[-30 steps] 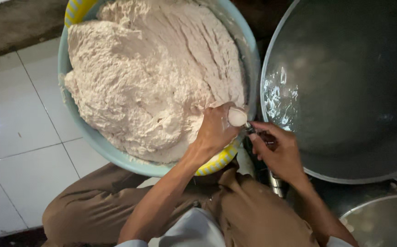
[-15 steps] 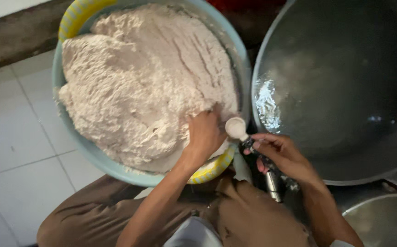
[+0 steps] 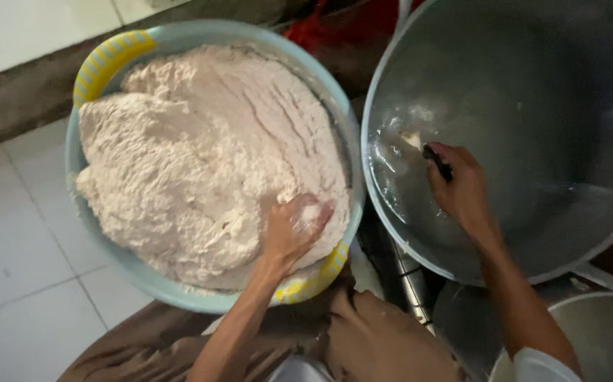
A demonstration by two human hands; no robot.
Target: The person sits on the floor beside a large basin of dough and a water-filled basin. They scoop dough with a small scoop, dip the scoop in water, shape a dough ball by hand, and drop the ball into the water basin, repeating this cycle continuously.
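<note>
Under left grip (image 3: 294, 230), pale dough (image 3: 193, 155)

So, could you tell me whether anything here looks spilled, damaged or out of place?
Nothing stands out. The pale dough sits heaped inside the light blue basin, none over the rim. The left hand presses into it; the right hand holds a dark tool in the big metal pan, beside a small pale lump.

a floor of pale, glossy square tiles (image 3: 16, 240) fills the left side, its thin grout lines running diagonally and soft light reflecting off it. along the top left a rough, grey-brown concrete curb (image 3: 16, 113) crosses at a slant, with a brighter pale surface (image 3: 38, 28) beyond it. the upper middle falls into dim shadow, where a patch of red (image 3: 349, 28) shows.
</note>
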